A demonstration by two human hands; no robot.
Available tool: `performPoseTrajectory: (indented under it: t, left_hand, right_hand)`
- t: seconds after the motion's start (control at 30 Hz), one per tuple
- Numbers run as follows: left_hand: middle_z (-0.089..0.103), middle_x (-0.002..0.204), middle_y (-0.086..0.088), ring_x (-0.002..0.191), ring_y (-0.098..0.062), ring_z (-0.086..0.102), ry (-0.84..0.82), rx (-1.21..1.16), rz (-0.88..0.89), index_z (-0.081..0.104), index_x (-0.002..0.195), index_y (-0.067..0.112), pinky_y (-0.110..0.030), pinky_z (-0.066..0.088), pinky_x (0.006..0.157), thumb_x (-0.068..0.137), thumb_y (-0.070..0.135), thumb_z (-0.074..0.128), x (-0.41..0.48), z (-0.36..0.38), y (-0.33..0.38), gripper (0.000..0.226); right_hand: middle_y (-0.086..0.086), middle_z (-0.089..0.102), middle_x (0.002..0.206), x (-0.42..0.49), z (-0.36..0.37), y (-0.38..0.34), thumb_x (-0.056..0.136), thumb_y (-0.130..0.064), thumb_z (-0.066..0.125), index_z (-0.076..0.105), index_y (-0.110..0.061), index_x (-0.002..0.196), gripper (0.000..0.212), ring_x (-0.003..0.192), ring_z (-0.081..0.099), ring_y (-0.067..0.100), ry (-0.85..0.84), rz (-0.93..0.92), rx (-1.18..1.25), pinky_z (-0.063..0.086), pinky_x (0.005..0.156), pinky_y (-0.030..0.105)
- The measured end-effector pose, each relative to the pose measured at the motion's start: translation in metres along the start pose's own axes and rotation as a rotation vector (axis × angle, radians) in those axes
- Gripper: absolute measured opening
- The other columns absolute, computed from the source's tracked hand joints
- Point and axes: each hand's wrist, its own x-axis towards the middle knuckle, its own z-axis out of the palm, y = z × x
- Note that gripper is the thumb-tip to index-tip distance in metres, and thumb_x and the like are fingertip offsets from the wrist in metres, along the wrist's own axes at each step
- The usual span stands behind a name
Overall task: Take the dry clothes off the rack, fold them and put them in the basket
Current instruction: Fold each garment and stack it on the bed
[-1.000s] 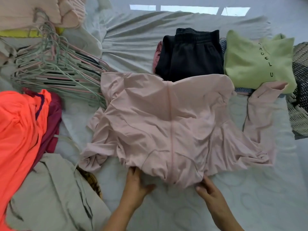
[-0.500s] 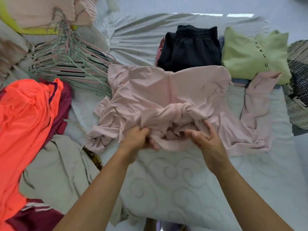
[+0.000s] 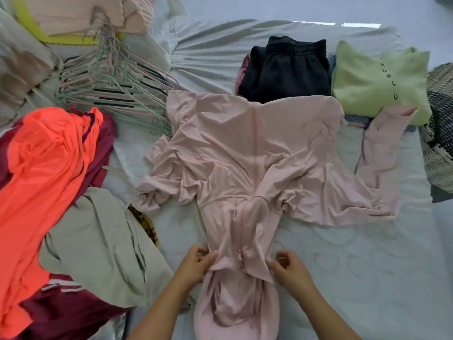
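Garment in hand: pink zip top (image 3: 255, 153), spread front-down across the centre of the frame on the bed (image 3: 355, 278), its hood end drawn toward the bottom edge.
Left hand (image 3: 196, 263): fingers pinched on the cloth at the left side of the neck, lower centre of the frame.
Right hand (image 3: 289, 268): fingers pinched on the cloth at the right side of the neck, matching the other.
Sleeves: left one bunched in a knot at centre left; right one thrown out toward the upper right, its cuff lying over the green sweatshirt (image 3: 377, 79).
Folded pile: black trousers (image 3: 286, 69) and the green sweatshirt, upper right of the frame, touching the top's hem.
Basket (image 3: 438, 168): woven, at the right edge, only partly in view.
Waiting pile: orange shirt (image 3: 44, 173), maroon piece and grey piece at the left edge; hangers (image 3: 110, 94) heaped in the upper left.
Step, as I judge it: smoothing and squaring the top before folding.
Risk: pulling toward the bottom edge may drag the cuff and disturb the green sweatshirt.
Risk: the bunched left sleeve, if left, would fold in as a lump and make a crooked bundle.
Risk: slippery cloth may slide out of a two-point pinch and wrinkle again.
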Motion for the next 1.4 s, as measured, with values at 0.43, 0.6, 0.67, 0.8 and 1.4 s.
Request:
performPoseTrajectory:
  t: [0.43, 0.6, 0.67, 0.8, 1.4]
  left_hand:
    - [0.063, 0.075, -0.01, 0.063, -0.017, 0.056, 0.232, -0.155, -0.022, 0.061, 0.093, -0.003, -0.021, 0.045, 0.055, 0.092, 0.022, 0.058, 0.022, -0.022, 0.001, 0.025]
    - [0.064, 0.082, -0.007, 0.07, -0.019, 0.059, 0.201, -0.412, 0.019, 0.061, 0.094, 0.008, -0.028, 0.05, 0.063, 0.09, 0.014, 0.06, 0.068, -0.021, 0.046, 0.008]
    - [0.065, 0.091, -0.011, 0.077, -0.024, 0.061, 0.255, -0.383, 0.005, 0.059, 0.088, 0.011, -0.037, 0.053, 0.072, 0.089, 0.008, 0.06, 0.078, -0.019, 0.045, 0.004]
    - [0.063, 0.089, -0.018, 0.064, -0.027, 0.056, 0.391, -0.293, -0.106, 0.056, 0.081, 0.01, -0.035, 0.05, 0.059, 0.091, 0.006, 0.056, 0.062, -0.042, 0.008, 0.011]
    - [0.06, 0.115, -0.012, 0.097, -0.024, 0.059, 0.453, -1.065, -0.011, 0.053, 0.121, 0.012, -0.039, 0.049, 0.083, 0.09, 0.037, 0.055, 0.114, -0.105, 0.075, 0.039]
  right_hand:
    - [0.012, 0.059, 0.066, 0.01, -0.035, 0.013, 0.094, -0.005, 0.05, 0.059, 0.003, 0.084, 0.015, 0.051, 0.06, 0.016, 0.275, 0.057, 0.503, 0.048, 0.045, 0.013]
    - [0.005, 0.049, 0.068, 0.083, -0.071, -0.04, 0.091, -0.021, 0.059, 0.047, -0.015, 0.073, 0.023, 0.038, 0.05, 0.006, 0.462, 0.259, 0.999, 0.031, 0.028, 0.009]
    - [0.001, 0.041, 0.063, 0.094, -0.083, -0.04, 0.09, -0.015, 0.058, 0.043, -0.017, 0.068, 0.027, 0.024, 0.036, 0.0, 0.546, 0.282, 0.941, 0.019, 0.029, 0.006]
    - [0.007, 0.04, 0.055, 0.062, -0.117, 0.005, 0.088, -0.006, 0.055, 0.042, -0.009, 0.064, 0.028, 0.019, 0.029, 0.0, 0.691, 0.345, 0.802, 0.017, 0.027, 0.008]
    - [0.007, 0.038, 0.142, 0.062, -0.04, 0.031, 0.096, -0.048, 0.021, 0.033, -0.031, 0.135, 0.044, 0.11, 0.049, 0.026, 0.614, -0.635, -0.772, 0.038, 0.088, 0.033]
